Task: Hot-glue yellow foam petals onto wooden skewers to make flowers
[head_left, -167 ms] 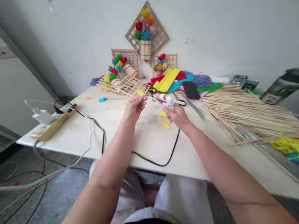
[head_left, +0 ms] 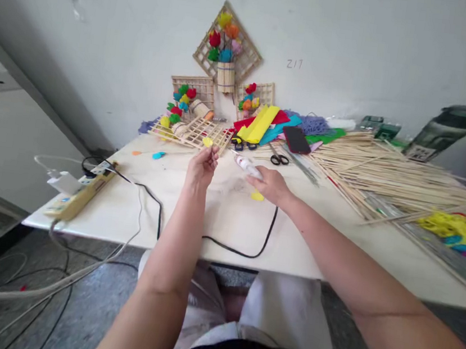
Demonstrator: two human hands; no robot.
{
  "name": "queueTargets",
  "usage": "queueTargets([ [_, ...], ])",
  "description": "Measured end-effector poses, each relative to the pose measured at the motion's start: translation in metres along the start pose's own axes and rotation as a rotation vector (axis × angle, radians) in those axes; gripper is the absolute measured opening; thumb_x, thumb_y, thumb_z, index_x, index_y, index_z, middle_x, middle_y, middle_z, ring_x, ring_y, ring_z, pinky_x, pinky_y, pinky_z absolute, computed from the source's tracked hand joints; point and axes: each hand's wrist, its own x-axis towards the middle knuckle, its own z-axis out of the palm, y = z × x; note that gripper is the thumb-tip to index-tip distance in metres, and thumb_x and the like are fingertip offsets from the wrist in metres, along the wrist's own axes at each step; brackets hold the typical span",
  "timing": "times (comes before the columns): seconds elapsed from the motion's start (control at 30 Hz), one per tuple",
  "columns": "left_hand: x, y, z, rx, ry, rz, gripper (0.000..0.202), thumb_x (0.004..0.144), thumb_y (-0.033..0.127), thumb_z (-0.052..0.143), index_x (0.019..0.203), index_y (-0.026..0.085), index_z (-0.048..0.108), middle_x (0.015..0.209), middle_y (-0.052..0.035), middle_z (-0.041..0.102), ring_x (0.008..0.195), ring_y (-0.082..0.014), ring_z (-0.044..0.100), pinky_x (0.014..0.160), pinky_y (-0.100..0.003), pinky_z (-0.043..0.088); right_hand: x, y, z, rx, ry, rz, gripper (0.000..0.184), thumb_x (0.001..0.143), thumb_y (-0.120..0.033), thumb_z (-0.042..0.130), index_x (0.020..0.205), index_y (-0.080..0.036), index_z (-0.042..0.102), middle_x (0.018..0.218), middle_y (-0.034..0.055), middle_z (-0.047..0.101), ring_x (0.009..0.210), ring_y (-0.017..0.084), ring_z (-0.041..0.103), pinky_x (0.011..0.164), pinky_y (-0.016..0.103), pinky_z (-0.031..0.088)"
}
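My left hand point(head_left: 201, 168) is raised over the white table point(head_left: 193, 223), its fingers pinched on a small yellow piece point(head_left: 207, 142) on a thin stick. My right hand point(head_left: 272, 185) is wrapped round a white glue gun point(head_left: 247, 166), whose nozzle points left toward the yellow piece, a short gap away. The gun's black cord point(head_left: 250, 244) loops over the table's front. A loose yellow scrap point(head_left: 257, 196) lies just under my right hand.
A heap of thin bamboo sticks point(head_left: 386, 170) covers the right side. Felt sheets point(head_left: 265, 123), a dark phone point(head_left: 296, 140), scissors point(head_left: 279, 159) and wooden lattice frames with pompom flowers point(head_left: 199, 122) sit at the back. A power strip point(head_left: 80, 192) lies at the left edge.
My right hand has tipped the glue gun down and left toward the yellow piece. The scissors behind it now show. My left hand shifted slightly left.
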Motion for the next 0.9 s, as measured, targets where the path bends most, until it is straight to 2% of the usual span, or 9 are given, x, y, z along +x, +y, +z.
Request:
queueTargets([
  [0.13, -0.002, 0.003, 0.0, -0.015, 0.008, 0.004, 0.011, 0.08, 0.008, 0.054, 0.075, 0.014, 0.062, 0.068, 0.0002, 0.068, 0.051, -0.0036, 0.058, 0.054, -0.012, 0.046, -0.007, -0.011, 0.006, -0.297, -0.113, -0.057, 0.043, 0.088, -0.048, 0.042, 0.111, -0.017, 0.06, 0.097, 0.0117, 0.07, 0.09, 0.026, 0.064, 0.072, 0.031, 0.043],
  [0.27, -0.003, -0.001, 0.0, 0.008, -0.048, -0.01, 0.007, 0.078, 0.009, 0.057, 0.076, 0.013, 0.062, 0.068, 0.0001, 0.068, 0.052, -0.0046, 0.059, 0.053, -0.013, 0.047, -0.015, -0.021, 0.019, -0.366, -0.175, -0.172, 0.039, 0.091, -0.042, 0.038, 0.11, -0.015, 0.059, 0.103, 0.012, 0.069, 0.094, 0.026, 0.064, 0.075, 0.032, 0.044],
  [0.43, -0.007, -0.004, 0.004, 0.052, -0.08, -0.04, 0.004, 0.076, 0.01, 0.057, 0.075, 0.013, 0.06, 0.069, -0.0009, 0.069, 0.054, -0.0053, 0.061, 0.051, -0.012, 0.047, -0.018, -0.03, 0.029, -0.417, -0.211, -0.181, 0.043, 0.092, -0.043, 0.034, 0.107, -0.012, 0.06, 0.104, 0.0144, 0.068, 0.096, 0.028, 0.063, 0.077, 0.036, 0.046],
  [0.6, -0.012, 0.005, 0.01, 0.055, -0.076, -0.085, 0.005, 0.078, 0.011, 0.056, 0.079, 0.013, 0.061, 0.068, 0.0, 0.068, 0.053, -0.0049, 0.061, 0.049, -0.011, 0.047, -0.02, -0.033, 0.032, -0.453, -0.185, -0.198, 0.041, 0.092, -0.039, 0.038, 0.111, -0.009, 0.059, 0.106, 0.0161, 0.066, 0.1, 0.03, 0.06, 0.078, 0.037, 0.046],
  [0.73, -0.015, 0.011, 0.011, 0.009, -0.038, -0.078, 0.008, 0.081, 0.011, 0.054, 0.08, 0.014, 0.061, 0.069, 0.0008, 0.068, 0.055, -0.0042, 0.062, 0.05, -0.01, 0.047, -0.022, -0.033, 0.03, -0.449, -0.161, -0.228, 0.042, 0.089, -0.041, 0.042, 0.114, -0.012, 0.059, 0.108, 0.015, 0.065, 0.101, 0.029, 0.059, 0.078, 0.036, 0.045],
  [0.83, -0.015, 0.008, 0.011, -0.012, -0.035, -0.086, 0.011, 0.083, 0.009, 0.051, 0.078, 0.014, 0.06, 0.07, 0.0005, 0.069, 0.057, -0.005, 0.063, 0.053, -0.011, 0.049, -0.018, -0.028, 0.019, -0.443, -0.103, -0.243, 0.042, 0.089, -0.044, 0.039, 0.106, -0.015, 0.065, 0.103, 0.0131, 0.067, 0.098, 0.027, 0.06, 0.076, 0.035, 0.043],
  [0.9, -0.015, 0.004, 0.012, -0.005, -0.047, -0.082, 0.011, 0.082, 0.008, 0.051, 0.078, 0.014, 0.06, 0.071, -0.0001, 0.069, 0.058, -0.0057, 0.064, 0.054, -0.012, 0.049, -0.012, -0.019, 0.01, -0.421, -0.011, -0.173, 0.042, 0.091, -0.041, 0.034, 0.096, -0.017, 0.068, 0.101, 0.0104, 0.069, 0.096, 0.024, 0.061, 0.072, 0.032, 0.042],
])
